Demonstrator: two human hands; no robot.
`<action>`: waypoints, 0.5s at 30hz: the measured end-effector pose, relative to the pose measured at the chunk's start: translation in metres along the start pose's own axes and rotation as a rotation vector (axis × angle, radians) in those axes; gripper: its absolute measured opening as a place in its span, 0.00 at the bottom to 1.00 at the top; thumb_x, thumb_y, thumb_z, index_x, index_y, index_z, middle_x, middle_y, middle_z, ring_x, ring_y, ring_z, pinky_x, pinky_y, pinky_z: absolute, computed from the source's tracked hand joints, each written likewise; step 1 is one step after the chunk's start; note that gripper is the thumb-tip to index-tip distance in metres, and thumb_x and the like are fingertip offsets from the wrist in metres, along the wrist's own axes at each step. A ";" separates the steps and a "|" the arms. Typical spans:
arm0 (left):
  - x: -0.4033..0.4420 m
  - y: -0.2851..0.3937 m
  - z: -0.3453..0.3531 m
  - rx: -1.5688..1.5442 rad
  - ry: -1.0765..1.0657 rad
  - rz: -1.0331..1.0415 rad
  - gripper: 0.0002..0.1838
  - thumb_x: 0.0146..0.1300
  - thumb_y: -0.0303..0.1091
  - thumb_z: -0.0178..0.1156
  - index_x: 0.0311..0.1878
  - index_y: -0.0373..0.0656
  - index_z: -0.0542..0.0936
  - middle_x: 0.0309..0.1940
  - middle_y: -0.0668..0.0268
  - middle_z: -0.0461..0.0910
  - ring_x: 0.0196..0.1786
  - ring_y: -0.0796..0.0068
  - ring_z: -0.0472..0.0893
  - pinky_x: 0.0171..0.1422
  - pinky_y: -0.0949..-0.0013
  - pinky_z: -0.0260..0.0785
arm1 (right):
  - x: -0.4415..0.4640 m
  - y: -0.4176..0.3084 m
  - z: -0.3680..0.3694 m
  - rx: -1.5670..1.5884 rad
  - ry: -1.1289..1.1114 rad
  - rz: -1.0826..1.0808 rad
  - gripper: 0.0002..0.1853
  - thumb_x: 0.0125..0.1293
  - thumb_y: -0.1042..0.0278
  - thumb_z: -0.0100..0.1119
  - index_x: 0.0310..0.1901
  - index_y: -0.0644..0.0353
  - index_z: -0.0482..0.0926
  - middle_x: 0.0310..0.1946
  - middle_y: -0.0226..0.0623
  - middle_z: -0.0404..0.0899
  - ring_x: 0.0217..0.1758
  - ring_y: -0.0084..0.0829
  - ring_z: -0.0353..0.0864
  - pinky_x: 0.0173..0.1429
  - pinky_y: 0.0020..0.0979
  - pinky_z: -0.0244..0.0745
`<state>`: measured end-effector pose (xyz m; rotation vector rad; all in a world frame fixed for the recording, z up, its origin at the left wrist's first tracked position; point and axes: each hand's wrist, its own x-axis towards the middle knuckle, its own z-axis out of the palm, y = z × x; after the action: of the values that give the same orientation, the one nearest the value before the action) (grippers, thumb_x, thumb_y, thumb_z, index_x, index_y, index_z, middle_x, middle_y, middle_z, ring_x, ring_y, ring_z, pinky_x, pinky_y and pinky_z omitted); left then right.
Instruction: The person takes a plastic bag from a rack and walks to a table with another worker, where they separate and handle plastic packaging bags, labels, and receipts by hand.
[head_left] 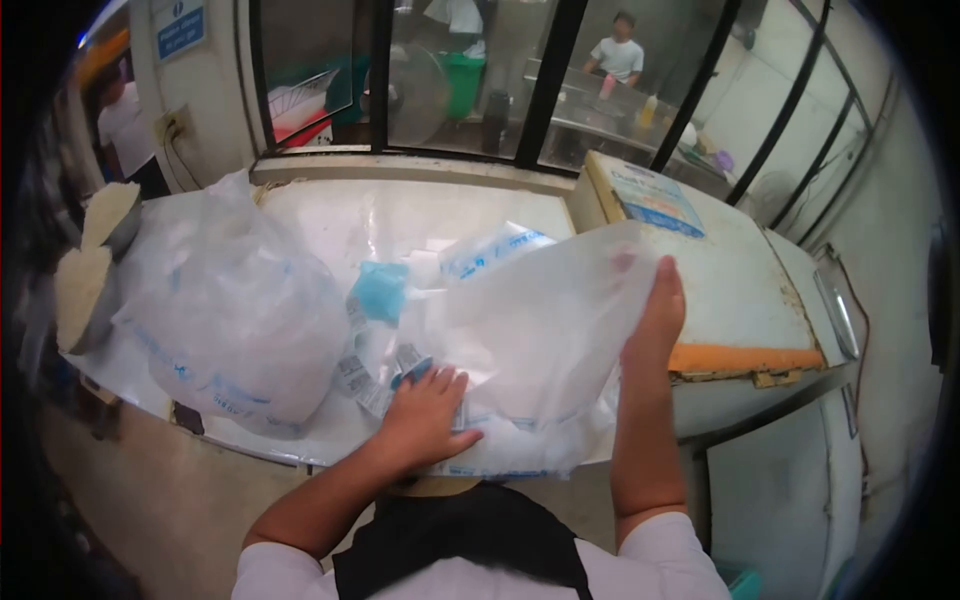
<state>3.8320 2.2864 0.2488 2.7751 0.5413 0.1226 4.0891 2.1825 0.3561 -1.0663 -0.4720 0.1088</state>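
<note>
A clear plastic bag (530, 330) with blue print spreads across the white surface in front of me. My right hand (656, 310) grips its raised right edge, with fingers showing faintly through the plastic and the thumb on the near side. Flat on the lower left of the bag and some printed packaging (365, 385) lies my left hand (425, 410), fingers stretched and thumb apart. Just beyond it sits a light-blue piece of plastic (381, 291). To the left stands a large, bulging clear bag (240, 320) with pale contents that I cannot make out.
Two scoop-shaped containers with pale contents (85, 290) stand at the far left. A worn white chest (730, 285) with an orange strip (745, 358) is on the right. Framed windows line the back; a person in white (617, 58) is behind them. Another person (127, 130) stands far left.
</note>
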 end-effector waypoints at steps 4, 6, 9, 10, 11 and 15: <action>0.004 0.001 -0.001 0.033 0.012 -0.014 0.46 0.58 0.62 0.62 0.70 0.37 0.65 0.71 0.49 0.64 0.75 0.47 0.62 0.76 0.46 0.53 | 0.040 -0.034 -0.017 0.256 0.034 0.069 0.15 0.76 0.60 0.51 0.49 0.63 0.78 0.40 0.37 0.82 0.49 0.32 0.82 0.52 0.30 0.77; 0.008 0.002 -0.005 0.063 0.019 -0.012 0.47 0.58 0.62 0.63 0.70 0.37 0.65 0.71 0.47 0.64 0.75 0.47 0.62 0.76 0.46 0.54 | 0.059 -0.043 -0.027 0.313 0.044 0.011 0.15 0.75 0.59 0.52 0.49 0.63 0.78 0.40 0.37 0.81 0.50 0.33 0.82 0.54 0.32 0.77; 0.014 0.003 -0.014 0.111 0.034 0.022 0.49 0.56 0.62 0.65 0.72 0.37 0.63 0.71 0.45 0.63 0.74 0.45 0.62 0.76 0.47 0.54 | 0.065 -0.062 -0.028 0.528 0.006 0.010 0.14 0.74 0.57 0.52 0.42 0.61 0.76 0.32 0.31 0.76 0.38 0.28 0.78 0.52 0.34 0.76; 0.017 0.004 -0.019 0.127 0.038 0.039 0.50 0.56 0.62 0.66 0.73 0.37 0.62 0.72 0.44 0.62 0.74 0.44 0.62 0.76 0.47 0.54 | 0.061 -0.073 -0.021 0.621 -0.027 0.034 0.14 0.74 0.56 0.53 0.39 0.60 0.75 0.28 0.29 0.74 0.34 0.26 0.76 0.50 0.34 0.75; 0.018 0.006 -0.025 -0.040 0.089 0.091 0.51 0.55 0.60 0.67 0.73 0.36 0.61 0.72 0.45 0.62 0.73 0.44 0.63 0.75 0.48 0.55 | 0.069 -0.077 -0.039 0.846 -0.412 0.081 0.13 0.75 0.58 0.50 0.38 0.58 0.75 0.26 0.28 0.72 0.31 0.25 0.74 0.48 0.34 0.74; 0.027 0.038 -0.044 -1.077 0.227 0.384 0.57 0.52 0.52 0.76 0.76 0.34 0.54 0.71 0.47 0.65 0.71 0.51 0.68 0.74 0.56 0.60 | 0.036 -0.082 -0.013 0.899 -0.851 0.146 0.20 0.78 0.51 0.45 0.29 0.53 0.70 0.18 0.27 0.63 0.20 0.24 0.65 0.42 0.33 0.71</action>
<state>3.8636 2.2759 0.3032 1.7648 -0.0534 0.6126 4.1154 2.1427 0.4334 -0.1126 -0.9813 0.8438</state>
